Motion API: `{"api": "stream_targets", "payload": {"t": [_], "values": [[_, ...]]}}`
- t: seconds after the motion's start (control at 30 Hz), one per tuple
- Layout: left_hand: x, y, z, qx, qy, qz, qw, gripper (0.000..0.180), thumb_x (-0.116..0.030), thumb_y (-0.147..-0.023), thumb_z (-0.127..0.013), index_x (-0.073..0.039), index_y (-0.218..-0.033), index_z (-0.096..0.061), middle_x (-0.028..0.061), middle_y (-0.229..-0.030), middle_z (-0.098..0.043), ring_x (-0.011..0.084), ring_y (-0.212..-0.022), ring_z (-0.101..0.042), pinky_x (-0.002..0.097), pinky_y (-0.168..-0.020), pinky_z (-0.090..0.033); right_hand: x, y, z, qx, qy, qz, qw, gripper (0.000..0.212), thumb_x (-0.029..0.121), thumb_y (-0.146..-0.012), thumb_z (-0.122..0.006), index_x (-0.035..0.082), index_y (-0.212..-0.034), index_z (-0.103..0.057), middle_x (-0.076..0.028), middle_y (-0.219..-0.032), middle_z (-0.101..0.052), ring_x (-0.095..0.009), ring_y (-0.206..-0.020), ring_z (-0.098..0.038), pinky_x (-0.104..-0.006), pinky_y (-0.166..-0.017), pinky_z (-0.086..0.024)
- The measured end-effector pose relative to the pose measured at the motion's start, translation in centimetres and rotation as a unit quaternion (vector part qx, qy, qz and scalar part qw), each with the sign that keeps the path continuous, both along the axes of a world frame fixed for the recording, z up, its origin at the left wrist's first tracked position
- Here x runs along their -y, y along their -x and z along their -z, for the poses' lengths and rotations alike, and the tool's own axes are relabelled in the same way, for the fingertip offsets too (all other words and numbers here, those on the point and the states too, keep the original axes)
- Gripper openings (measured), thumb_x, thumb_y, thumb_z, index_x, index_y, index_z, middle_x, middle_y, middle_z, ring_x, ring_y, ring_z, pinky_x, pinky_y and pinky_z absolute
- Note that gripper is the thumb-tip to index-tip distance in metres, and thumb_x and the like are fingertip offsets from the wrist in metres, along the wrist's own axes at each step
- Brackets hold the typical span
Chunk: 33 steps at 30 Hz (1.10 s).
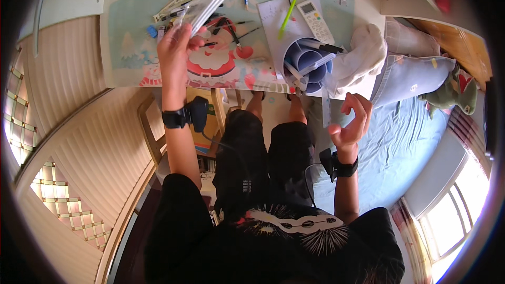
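Head view: the fingers of our left hand (pixel 173 50) grip a clear thin-plastic sleeve (pixel 195 11) of slim white sticks (pixel 214 7), upper left of centre. Likely light and slippery, it's best pinched around the bundle; our right hand (pixel 351 129) curls loosely, seemingly empty.

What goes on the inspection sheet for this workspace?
Surface: pale-blue printed desk mat.
Job's things: clear plastic packet of white sticks; blue-grey compartmented plastic pen holder.
Clutter: white rectangular remote control, bright-green slim stick.
Hands: left hand grips packet; right hand half-curled, open, near clear flat strip, contact unclear.
Cables: thin dark cable at each black wristband.
Surroundings: rumpled light-blue bedsheet at right.
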<state>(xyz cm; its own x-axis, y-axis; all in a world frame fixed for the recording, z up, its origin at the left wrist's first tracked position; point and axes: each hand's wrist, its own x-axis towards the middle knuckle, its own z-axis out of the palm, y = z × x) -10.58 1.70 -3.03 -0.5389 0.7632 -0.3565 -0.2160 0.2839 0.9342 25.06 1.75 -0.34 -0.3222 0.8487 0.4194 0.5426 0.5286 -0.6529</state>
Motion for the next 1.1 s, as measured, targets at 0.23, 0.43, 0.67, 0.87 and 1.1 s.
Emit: {"api": "stream_targets", "payload": {"t": [0.23, 0.43, 0.67, 0.87, 1.1], "values": [[3.4, -5.3, -4.6, 0.041, 0.057, 0.130, 0.989, 0.020, -0.023, -0.094, -0.056, -0.003, -0.100, -0.059, 0.0046, -0.076, -0.064, 0.0058, -0.054, -0.049, 0.0213, -0.050, -0.041, -0.8, 1.0, -5.9, -0.025, 0.133, 0.025, 0.991, 0.042, 0.000, -0.075, -0.067, -0.001, -0.115, -0.054, -0.011, -0.092, -0.058, -0.014, -0.065, -0.049, -0.0274, -0.059, -0.043], [7.0, -12.4, -6.8, 0.124, -0.040, 0.292, 0.948, 0.017, -0.017, -0.094, -0.056, -0.002, -0.100, -0.059, 0.0039, -0.070, -0.064, 0.0056, -0.054, -0.054, 0.0189, -0.048, -0.042, 0.1, 1.5, -10.8, 0.009, 0.362, -0.065, 0.930, 0.025, 0.006, -0.084, -0.065, 0.000, -0.108, -0.060, -0.008, -0.076, -0.063, -0.013, -0.067, -0.059, -0.0257, -0.061, -0.047], [7.2, -12.7, -4.8, 0.061, -0.071, 0.272, 0.958, 0.024, -0.024, -0.097, -0.052, -0.005, -0.112, -0.056, 0.0051, -0.098, -0.066, 0.0092, -0.073, -0.061, 0.0215, -0.058, -0.046, -0.3, 0.2, -12.6, 0.014, 0.178, 0.034, 0.983, 0.012, 0.001, -0.085, -0.062, -0.003, -0.096, -0.064, -0.009, -0.068, -0.062, -0.011, -0.054, -0.058, -0.0246, -0.051, -0.045], [7.4, -8.2, -5.7, 0.029, -0.072, 0.216, 0.973, 0.026, -0.026, -0.097, -0.051, -0.004, -0.108, -0.057, 0.0045, -0.095, -0.065, 0.0110, -0.081, -0.061, 0.0237, -0.067, -0.047, -5.1, 1.1, -12.3, 0.059, -0.005, -0.114, 0.992, 0.022, -0.007, -0.075, -0.063, -0.001, -0.096, -0.065, -0.014, -0.089, -0.065, -0.031, -0.077, -0.063, -0.0345, -0.068, -0.051], [9.6, -9.5, -6.1, -0.011, -0.007, 0.191, 0.982, 0.025, -0.025, -0.096, -0.052, -0.002, -0.105, -0.058, 0.0042, -0.093, -0.064, 0.0110, -0.082, -0.061, 0.0239, -0.067, -0.047, -10.6, 4.3, -7.2, 0.199, -0.051, -0.289, 0.935, 0.019, 0.001, -0.074, -0.056, 0.004, -0.091, -0.066, -0.013, -0.087, -0.064, -0.032, -0.081, -0.063, -0.0379, -0.073, -0.052]]}}
